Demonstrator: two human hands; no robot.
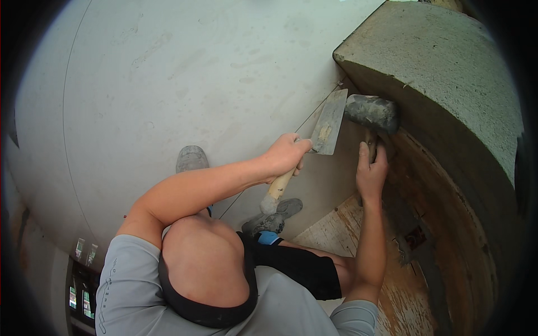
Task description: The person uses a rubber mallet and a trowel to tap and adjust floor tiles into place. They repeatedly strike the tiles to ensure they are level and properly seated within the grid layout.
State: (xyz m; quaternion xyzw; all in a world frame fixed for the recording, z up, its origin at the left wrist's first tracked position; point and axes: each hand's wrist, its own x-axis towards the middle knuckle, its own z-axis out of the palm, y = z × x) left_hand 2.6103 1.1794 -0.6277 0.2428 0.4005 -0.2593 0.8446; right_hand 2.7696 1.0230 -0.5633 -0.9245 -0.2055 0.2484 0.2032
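Observation:
My left hand [288,155] is closed around a trowel [334,124] with a flat metal blade and a pale wooden handle. Its blade points away from me, with a patch of dried mortar on it. My right hand [372,171] grips the handle of a mallet [371,112] whose dark, thick head is smeared with grey. The mallet head is right beside the trowel blade; whether they touch I cannot tell. Both tools are near the corner where the large pale tile [224,73] meets a concrete block [431,61].
The rough-topped concrete block curves along the right side. Below it, a worn wooden board [400,291] lies near a small red box [415,238]. My dusty shoes [192,158] stand on the pale tiles, which have thin dark seams.

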